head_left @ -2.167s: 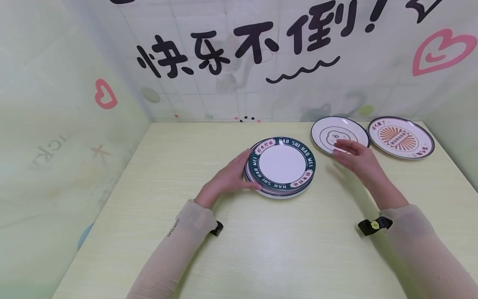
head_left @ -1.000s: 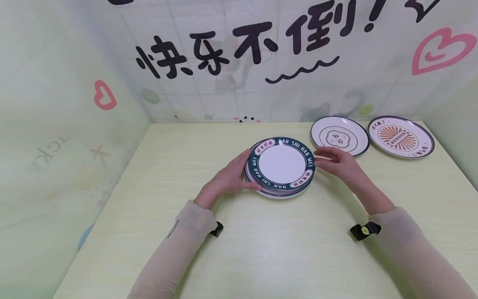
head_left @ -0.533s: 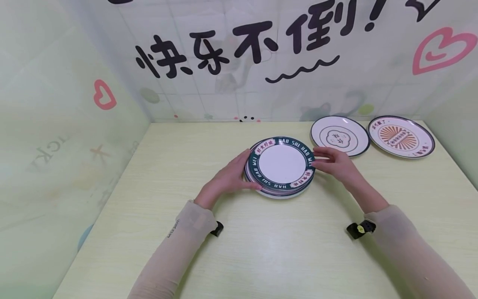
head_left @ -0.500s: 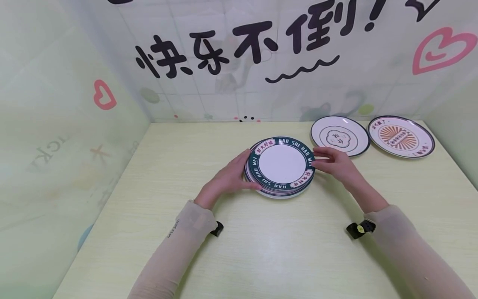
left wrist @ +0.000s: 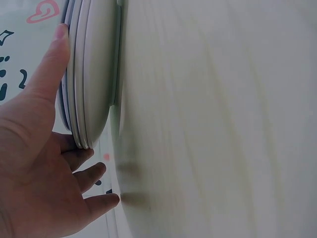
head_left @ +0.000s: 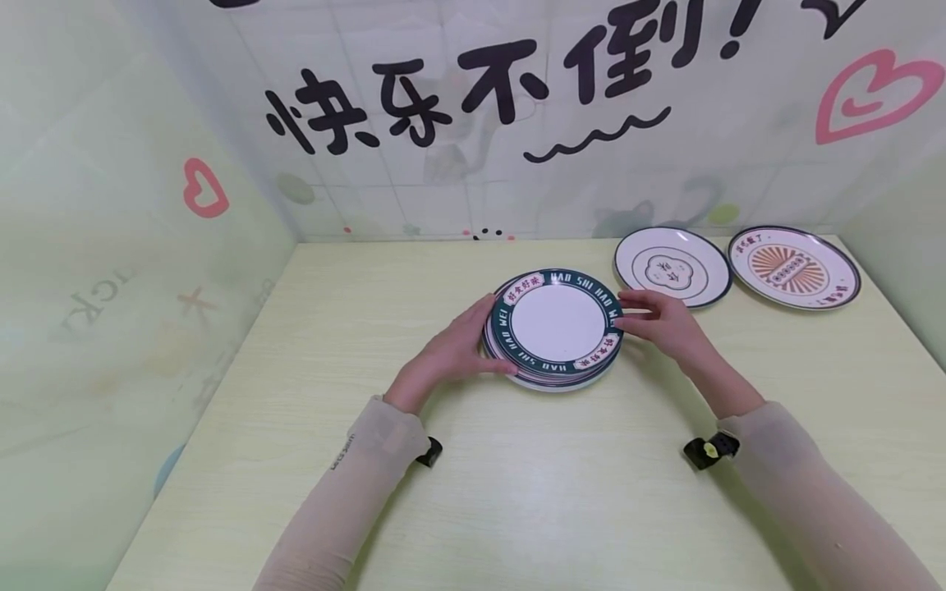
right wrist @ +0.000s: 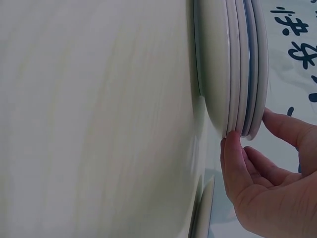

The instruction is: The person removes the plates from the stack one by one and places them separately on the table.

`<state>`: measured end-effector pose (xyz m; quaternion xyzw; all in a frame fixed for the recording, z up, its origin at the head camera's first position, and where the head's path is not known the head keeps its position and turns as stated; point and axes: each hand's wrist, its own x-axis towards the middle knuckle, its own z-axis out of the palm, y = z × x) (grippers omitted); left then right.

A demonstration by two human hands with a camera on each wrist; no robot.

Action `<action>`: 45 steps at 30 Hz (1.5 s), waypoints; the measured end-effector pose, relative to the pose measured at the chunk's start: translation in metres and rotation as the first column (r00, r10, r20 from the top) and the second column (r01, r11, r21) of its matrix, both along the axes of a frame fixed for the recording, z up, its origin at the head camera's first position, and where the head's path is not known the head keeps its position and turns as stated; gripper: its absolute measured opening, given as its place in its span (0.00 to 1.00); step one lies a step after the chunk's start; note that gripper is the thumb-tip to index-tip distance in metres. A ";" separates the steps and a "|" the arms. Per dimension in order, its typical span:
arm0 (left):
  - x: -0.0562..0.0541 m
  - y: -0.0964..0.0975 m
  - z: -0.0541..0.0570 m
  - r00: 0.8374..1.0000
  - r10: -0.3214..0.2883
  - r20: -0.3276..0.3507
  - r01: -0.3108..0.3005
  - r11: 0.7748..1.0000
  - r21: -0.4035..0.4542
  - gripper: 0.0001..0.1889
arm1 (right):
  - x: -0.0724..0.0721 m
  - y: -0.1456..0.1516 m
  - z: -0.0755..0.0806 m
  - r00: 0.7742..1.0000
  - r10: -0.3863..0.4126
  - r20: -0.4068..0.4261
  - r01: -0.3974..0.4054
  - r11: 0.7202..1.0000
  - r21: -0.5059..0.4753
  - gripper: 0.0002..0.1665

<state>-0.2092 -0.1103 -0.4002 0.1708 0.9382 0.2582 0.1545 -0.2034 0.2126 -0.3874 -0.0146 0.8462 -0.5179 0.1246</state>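
The person's left grip (head_left: 461,341) is spread wide, with the thumb stretched away from the fingers; it rests on the edge of a stack of plates (head_left: 554,328), fingertips at the stack's 10 o'clock and thumb between 7 and 8, without closing round it. In the left wrist view the ring and little fingers stand apart from the rims. The right grip (head_left: 665,324) is drawn in to a narrow gap and pinches the stack's edge at 2 to 3 o'clock, with the thumb on the topmost rim and the forefinger against rims lower down.

The stack lies flat on the desk (head_left: 562,492) between the two grips. Its top plate (head_left: 559,322) has a white centre and a dark green border lettered in white, and the rims of the plates underneath peek out below it at 6 to 8 o'clock.

Toward 2 o'clock from the stack, just beyond the right fingers, lies a white plate (head_left: 671,269) with a dark rim. At its 3 o'clock sits a sunburst plate (head_left: 794,269) with an orange-brown print; whether their rims touch cannot be told.

At 5 and 7 o'clock are a right sleeve (head_left: 805,484) and a left sleeve (head_left: 336,501), both beige. At 12 o'clock a pale wall (head_left: 414,197) bears large black characters
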 end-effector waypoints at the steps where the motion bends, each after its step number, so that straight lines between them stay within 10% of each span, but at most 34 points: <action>1: 0.000 0.000 0.000 1.000 0.001 0.002 -0.001 1.000 0.000 0.67 | 0.000 0.000 0.000 1.000 -0.001 -0.002 0.001 1.000 0.001 0.36; 45: -0.002 0.000 -0.002 1.000 -0.004 0.004 0.004 1.000 -0.013 0.68 | -0.003 -0.002 -0.001 0.999 0.010 -0.045 -0.006 0.997 0.081 0.31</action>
